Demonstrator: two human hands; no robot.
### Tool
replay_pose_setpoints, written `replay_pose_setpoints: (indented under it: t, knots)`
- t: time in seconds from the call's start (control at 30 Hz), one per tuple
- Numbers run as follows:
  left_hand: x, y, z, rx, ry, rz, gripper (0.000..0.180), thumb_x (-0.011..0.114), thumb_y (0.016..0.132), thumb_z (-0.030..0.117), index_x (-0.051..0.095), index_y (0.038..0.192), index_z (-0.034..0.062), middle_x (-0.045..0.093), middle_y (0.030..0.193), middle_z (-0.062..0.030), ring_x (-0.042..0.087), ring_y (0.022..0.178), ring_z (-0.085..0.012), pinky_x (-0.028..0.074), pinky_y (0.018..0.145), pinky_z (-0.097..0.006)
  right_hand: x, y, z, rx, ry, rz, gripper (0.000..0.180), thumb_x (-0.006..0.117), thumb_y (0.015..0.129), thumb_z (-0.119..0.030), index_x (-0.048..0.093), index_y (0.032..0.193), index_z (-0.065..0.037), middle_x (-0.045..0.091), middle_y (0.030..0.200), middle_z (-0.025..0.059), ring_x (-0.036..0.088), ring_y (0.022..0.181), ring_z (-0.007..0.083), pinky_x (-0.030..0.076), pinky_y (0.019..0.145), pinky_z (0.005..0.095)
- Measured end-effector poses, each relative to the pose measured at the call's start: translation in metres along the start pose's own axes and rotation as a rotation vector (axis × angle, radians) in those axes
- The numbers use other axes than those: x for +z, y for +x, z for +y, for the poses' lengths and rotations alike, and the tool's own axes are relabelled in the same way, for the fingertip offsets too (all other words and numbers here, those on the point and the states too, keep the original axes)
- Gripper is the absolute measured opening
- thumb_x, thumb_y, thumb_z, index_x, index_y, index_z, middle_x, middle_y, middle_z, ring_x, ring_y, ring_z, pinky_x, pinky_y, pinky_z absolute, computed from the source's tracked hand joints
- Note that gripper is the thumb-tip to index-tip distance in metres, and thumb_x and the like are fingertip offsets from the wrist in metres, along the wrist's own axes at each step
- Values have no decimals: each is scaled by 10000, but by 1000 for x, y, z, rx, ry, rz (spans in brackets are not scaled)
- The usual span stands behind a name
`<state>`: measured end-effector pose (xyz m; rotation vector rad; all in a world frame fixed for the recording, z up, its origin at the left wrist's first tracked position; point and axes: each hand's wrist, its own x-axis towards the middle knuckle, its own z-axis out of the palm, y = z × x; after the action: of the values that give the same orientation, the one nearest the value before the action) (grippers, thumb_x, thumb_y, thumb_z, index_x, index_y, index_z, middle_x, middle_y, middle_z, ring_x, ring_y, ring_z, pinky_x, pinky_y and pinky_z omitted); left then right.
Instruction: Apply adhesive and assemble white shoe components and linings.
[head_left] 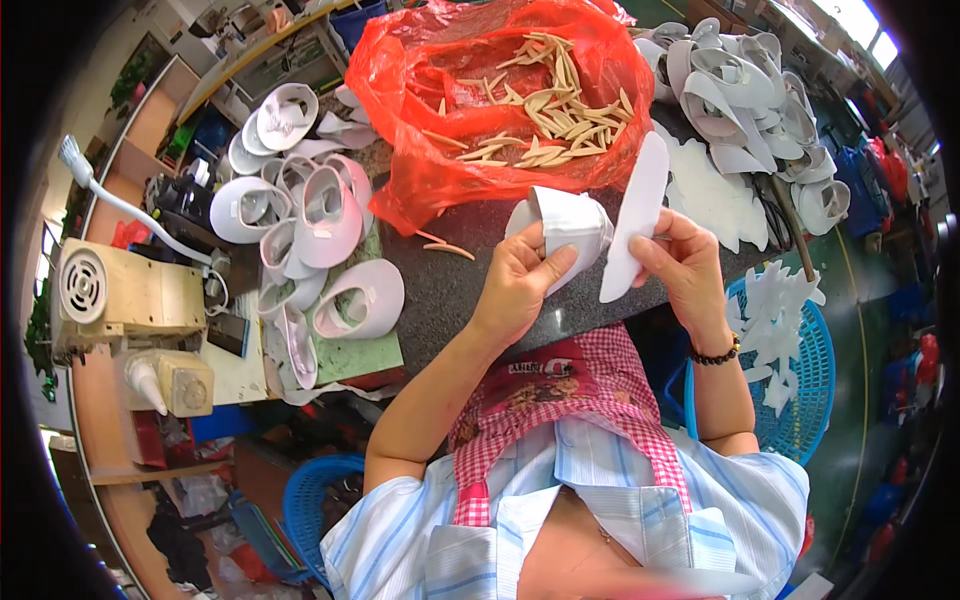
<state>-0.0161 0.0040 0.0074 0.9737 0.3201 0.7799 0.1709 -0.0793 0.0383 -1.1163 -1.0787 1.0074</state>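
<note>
In front of my chest, my left hand [522, 278] grips a white shoe upper [577, 230] by its edge, thumb on the outside. A flat white insole [637, 215] stands on end between the thumb and fingers of my right hand [685, 265], just right of the upper. A narrow gap separates the two pieces. Past my hands lies an open red plastic bag [405, 150] with several tan, curved strips [565, 110] inside. Two loose strips [447, 250] rest on the dark tabletop [440, 300] left of the upper.
White and pink shoe uppers [330, 215] cluster on the left, near a beige machine [130, 290] and a bent lamp-like arm [120, 200]. More white uppers [740, 85] pile at far right, beside flat white pieces [705, 190]. A blue basket [815, 400] with white pieces stands lower right.
</note>
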Motion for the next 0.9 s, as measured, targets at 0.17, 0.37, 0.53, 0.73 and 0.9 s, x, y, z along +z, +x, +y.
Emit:
replay_pose_setpoints:
  t: [0.17,0.37,0.53,0.73,0.9]
  knots:
    - [-1,-2,8,-13,-41,-90,434,549,890,-5,455,1309,-63,593,1211,-133,587,1103,-183,454,972,-350,26,15,6,-124,-77,60,258,710,829,-23,645,1054,84,497,1233,105,639,698,62,528,549,172]
    - [0,-3,13,-66,1,-156,513,529,849,-30,403,1344,-72,581,1202,-136,584,1111,-199,430,1007,-347,30,18,11,-90,-116,49,291,723,830,-65,653,1080,67,511,1247,119,632,679,55,523,523,168]
    - [1,-4,17,-95,-80,-180,588,481,762,-76,393,1343,-82,573,1206,-149,576,1127,-216,403,1036,-361,31,19,12,-71,-118,39,298,731,824,-72,652,1074,70,521,1246,127,629,675,56,526,522,171]
    - [-2,-4,16,-105,-129,-240,616,488,732,-66,392,1340,-86,562,1216,-151,563,1146,-227,389,1049,-371,33,16,13,-77,-122,68,282,737,819,-72,658,1055,61,543,1222,128,613,653,47,513,515,166]
    - [10,-13,20,-119,-17,-86,534,574,820,-50,411,1328,-77,562,1215,-119,570,1117,-181,437,986,-319,39,10,11,-121,-247,93,257,744,807,-60,673,1030,45,567,1183,120,585,624,23,466,486,158]
